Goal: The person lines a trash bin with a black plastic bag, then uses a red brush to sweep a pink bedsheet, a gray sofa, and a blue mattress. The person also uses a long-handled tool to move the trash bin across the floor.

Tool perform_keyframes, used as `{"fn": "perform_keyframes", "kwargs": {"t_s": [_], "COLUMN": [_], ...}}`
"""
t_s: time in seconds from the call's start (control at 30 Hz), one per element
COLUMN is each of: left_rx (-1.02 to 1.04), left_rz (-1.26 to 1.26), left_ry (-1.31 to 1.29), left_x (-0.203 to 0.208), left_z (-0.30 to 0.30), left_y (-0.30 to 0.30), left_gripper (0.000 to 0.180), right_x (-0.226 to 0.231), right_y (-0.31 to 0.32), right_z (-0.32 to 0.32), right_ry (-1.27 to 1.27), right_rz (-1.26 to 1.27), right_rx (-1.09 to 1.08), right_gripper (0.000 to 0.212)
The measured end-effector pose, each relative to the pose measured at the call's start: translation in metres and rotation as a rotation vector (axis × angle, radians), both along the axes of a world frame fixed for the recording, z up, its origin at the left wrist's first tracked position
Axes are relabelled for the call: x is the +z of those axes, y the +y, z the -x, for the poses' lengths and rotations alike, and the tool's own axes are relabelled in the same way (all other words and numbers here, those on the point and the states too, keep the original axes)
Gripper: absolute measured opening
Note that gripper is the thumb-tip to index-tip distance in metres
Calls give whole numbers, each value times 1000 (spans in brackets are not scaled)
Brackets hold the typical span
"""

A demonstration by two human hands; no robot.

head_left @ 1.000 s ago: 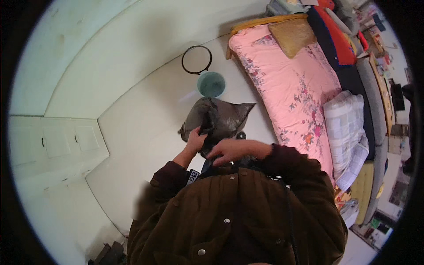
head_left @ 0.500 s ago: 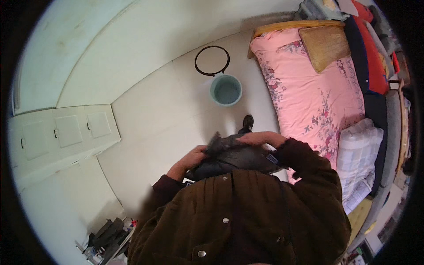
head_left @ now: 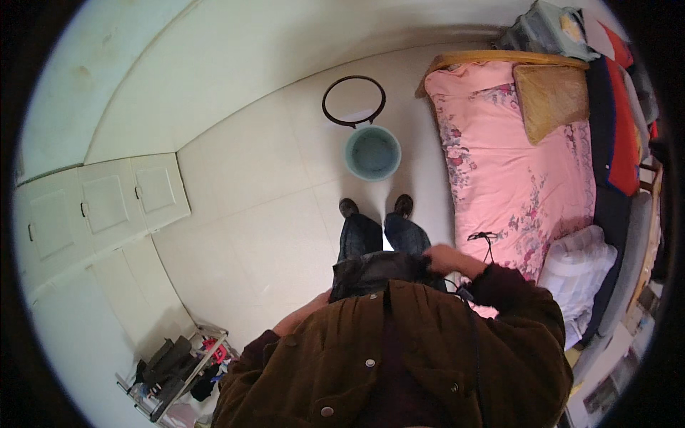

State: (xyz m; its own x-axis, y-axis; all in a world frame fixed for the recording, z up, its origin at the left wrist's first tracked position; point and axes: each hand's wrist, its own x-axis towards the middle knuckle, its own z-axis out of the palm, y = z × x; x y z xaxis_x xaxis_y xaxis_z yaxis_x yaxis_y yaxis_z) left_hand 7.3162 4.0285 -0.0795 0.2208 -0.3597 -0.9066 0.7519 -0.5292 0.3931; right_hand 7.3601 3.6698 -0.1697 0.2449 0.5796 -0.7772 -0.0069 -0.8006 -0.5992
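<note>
Grip of the right hand (head_left: 444, 260): fingers curled together, clamped on the right edge of a dark plastic bag (head_left: 382, 273) at the wearer's waist. The left hand (head_left: 315, 305) is low at the bag's left side; its fingers are hidden, so whether they are together or apart cannot be told. Seen from above, the bag lies across the front of the body, just past the hem of a brown jacket (head_left: 328, 357), over dark trousers (head_left: 360, 237). Two dark shoes (head_left: 404, 205) stand on the pale tiled floor (head_left: 271, 228). Ahead of them sits a round pale green bucket (head_left: 373, 131), with a dark ring (head_left: 354, 77) meeting its far rim. To the right is a bed (head_left: 499, 153) with a pink floral cover; a black cable (head_left: 483, 235) lies on it near the right hand.
</note>
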Motion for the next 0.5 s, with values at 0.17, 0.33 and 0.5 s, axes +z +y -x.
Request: {"fn": "perform_keyframes", "kwargs": {"t_s": [0.17, 0.33, 0.5], "left_rx": [-154, 154, 144], "left_rz": [-55, 93, 130], "left_ry": [-315, -625, -660], "left_x": [-103, -208, -326], "left_z": [-65, -151, -206], "left_y": [21, -3, -48], "left_gripper": [39, 38, 38], "right_x": [-106, -242, -369], "right_y": [32, 58, 75], "right_z": [-105, -179, -201], "right_ry": [-575, -711, -836], "right_rz": [-2, 45, -56], "right_rx": [-426, -547, -627], "right_gripper": [21, 36, 49]}}
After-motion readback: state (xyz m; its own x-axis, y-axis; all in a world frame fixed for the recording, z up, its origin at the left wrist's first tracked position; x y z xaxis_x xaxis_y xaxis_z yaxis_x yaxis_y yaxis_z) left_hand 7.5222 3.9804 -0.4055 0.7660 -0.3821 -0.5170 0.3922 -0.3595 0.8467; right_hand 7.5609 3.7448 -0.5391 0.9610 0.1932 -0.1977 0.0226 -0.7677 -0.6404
